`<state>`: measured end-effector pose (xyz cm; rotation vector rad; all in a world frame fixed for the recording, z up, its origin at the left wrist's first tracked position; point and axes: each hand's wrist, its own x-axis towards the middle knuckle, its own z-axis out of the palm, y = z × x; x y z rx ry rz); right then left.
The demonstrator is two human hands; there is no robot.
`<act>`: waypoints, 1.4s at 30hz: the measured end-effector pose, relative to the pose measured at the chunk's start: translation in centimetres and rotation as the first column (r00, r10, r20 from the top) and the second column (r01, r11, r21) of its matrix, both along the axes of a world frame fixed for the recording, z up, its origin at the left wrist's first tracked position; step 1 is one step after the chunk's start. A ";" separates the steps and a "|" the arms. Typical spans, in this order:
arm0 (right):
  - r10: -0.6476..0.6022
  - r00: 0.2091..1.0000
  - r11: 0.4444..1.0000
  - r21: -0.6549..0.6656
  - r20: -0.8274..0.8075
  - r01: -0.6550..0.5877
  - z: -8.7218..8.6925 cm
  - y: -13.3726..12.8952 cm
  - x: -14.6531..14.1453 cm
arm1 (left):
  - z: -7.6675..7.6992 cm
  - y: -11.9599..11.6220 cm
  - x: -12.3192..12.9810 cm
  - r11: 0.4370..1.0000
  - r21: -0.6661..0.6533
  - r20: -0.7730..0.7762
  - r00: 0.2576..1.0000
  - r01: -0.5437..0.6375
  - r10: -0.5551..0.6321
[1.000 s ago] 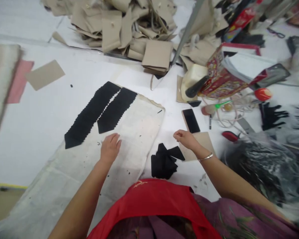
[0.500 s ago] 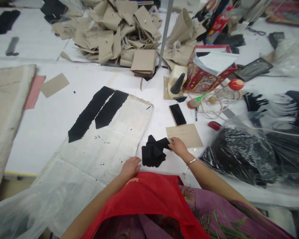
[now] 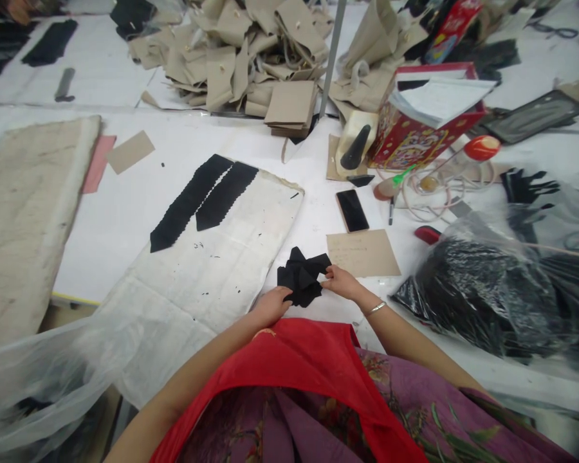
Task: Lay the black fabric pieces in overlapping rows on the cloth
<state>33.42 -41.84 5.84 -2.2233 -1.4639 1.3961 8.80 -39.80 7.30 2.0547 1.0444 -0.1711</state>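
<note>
A small heap of black fabric pieces [image 3: 300, 278] lies on the white table in front of me, beside the edge of a pale sheet [image 3: 174, 289]. My left hand [image 3: 274, 305] touches the heap's lower left side, its fingertips over the cloth; what they pinch, if anything, is hidden. At the heap's right side, my right hand [image 3: 340, 283] has its fingers closed on the edge of one black piece. Two rows of overlapping black pieces with zigzag edges, a longer row [image 3: 193, 200] and a shorter row [image 3: 226, 195], lie on the pale sheet.
Right of the heap are a brown card [image 3: 364, 253], a phone [image 3: 352, 210] and a clear bag of black material [image 3: 473, 289]. Farther back stand a red box of papers [image 3: 415, 138] and a pile of beige pieces [image 3: 222, 58]. A thick beige board [image 3: 29, 212] lies left.
My left hand has moved right from beside the heap onto its edge. My right hand stays at the heap's right side. The whole view has shifted slightly.
</note>
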 end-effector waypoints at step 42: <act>0.025 0.998 0.990 0.143 -0.058 -0.017 -1.6 -2.7 -2.6 | -1.3 1.9 4.4 0.976 0.126 -0.262 0.943 -0.177 0.205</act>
